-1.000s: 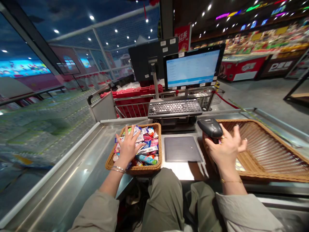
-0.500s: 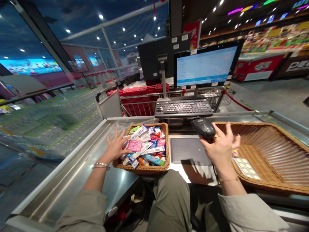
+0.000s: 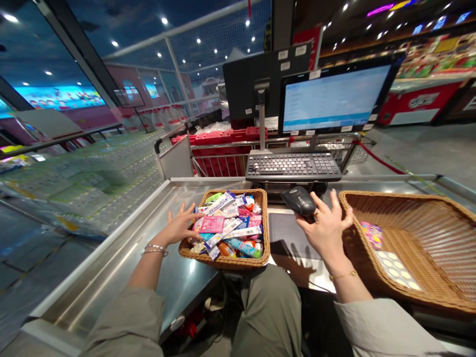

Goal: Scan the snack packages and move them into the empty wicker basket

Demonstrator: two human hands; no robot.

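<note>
The left hand (image 3: 178, 228) is spread at the left side of the small basket (image 3: 265, 228), thumb and forefinger parted around the near end of a pink packet (image 3: 210, 224) that lies on the heap; whether they touch it I cannot tell. The right hand (image 3: 325, 228) grips the scanner (image 3: 298, 200) between thumb and forefinger, the other fingers lifted, above the desk (image 3: 186, 277) near the grey pad (image 3: 286, 229). For a clean pick-up, the left hand would do best to pinch just one packet by its edge and lift it straight up, since the sweets lie crossed over one another and neighbours could slide along. A hold at one end should leave any printed code bare; on the long white packet (image 3: 243, 232) one seems to face up. The scanner is best kept level and clear of the heap, its nose towards the packet, with a firmer wrap of the fingers if it wobbles. The big basket (image 3: 394, 197) stands just beyond the right hand, with two packs inside, so that elbow wants care.
</note>
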